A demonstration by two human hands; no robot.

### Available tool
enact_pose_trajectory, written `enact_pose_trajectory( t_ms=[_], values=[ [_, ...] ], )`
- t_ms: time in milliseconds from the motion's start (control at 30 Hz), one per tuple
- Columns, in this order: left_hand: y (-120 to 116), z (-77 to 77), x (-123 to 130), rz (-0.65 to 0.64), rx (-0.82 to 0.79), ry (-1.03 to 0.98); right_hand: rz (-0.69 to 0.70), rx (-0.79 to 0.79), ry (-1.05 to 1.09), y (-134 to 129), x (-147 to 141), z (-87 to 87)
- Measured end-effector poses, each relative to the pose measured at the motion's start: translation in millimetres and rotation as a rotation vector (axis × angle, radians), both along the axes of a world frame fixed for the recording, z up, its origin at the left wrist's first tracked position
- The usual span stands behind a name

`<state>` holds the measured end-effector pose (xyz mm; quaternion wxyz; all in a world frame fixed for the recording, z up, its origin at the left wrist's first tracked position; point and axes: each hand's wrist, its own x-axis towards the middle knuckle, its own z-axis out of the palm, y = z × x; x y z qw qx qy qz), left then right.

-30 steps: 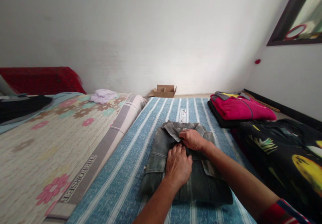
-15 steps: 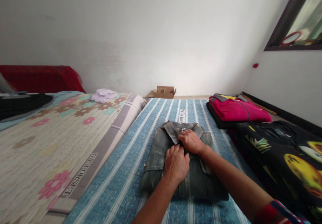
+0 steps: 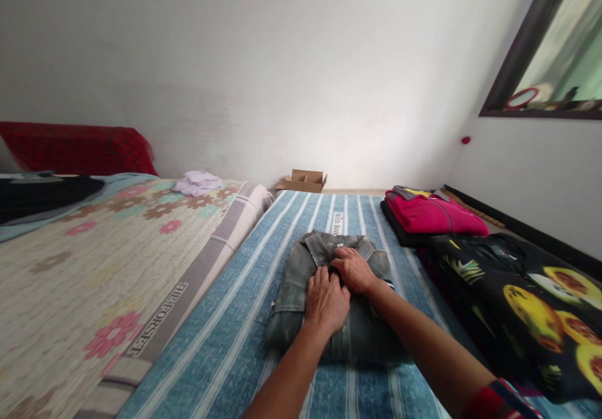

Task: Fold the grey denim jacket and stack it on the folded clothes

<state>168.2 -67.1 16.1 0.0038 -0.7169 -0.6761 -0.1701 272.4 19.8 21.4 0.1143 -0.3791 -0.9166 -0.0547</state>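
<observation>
A folded grey denim jacket (image 3: 291, 293) lies on the blue striped bedding, its collar toward the wall. My left hand (image 3: 327, 300) rests on the middle of its front, fingers curled down onto the cloth near the front opening. Just above and to the right, my right hand (image 3: 353, 270) pinches the front edge below the collar. The two hands nearly touch, and their fingertips and whatever small part of the jacket lies between them are hidden.
A pink folded garment (image 3: 433, 213) tops a pile at right, with a black fruit-print garment (image 3: 489, 306) nearer me. On the left bed (image 3: 117, 268) lie a pale lilac cloth (image 3: 196, 183) and dark clothing (image 3: 47, 196). A cardboard box (image 3: 305, 182) stands by the wall.
The view has shifted slightly, so most things sit a little lower. Both hands stay at the jacket's front opening with almost the same grip.
</observation>
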Motion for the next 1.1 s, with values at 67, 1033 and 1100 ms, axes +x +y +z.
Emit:
enact_pose_trajectory(
  t_ms=[67,1033,1100],
  values=[
    [0.9,-0.6,-0.1,-0.003,-0.011,0.008,-0.02,-0.008,0.029,-0.1,4.0,-2.3],
    [6.4,3.0,-4.3,-0.021,0.002,0.027,-0.416,-0.184,0.137,-49.9,26.2,-4.3],
    [6.5,3.6,-3.9,-0.023,0.003,0.045,-0.419,-0.181,0.145,-50.1,25.8,-5.0]
  ],
)
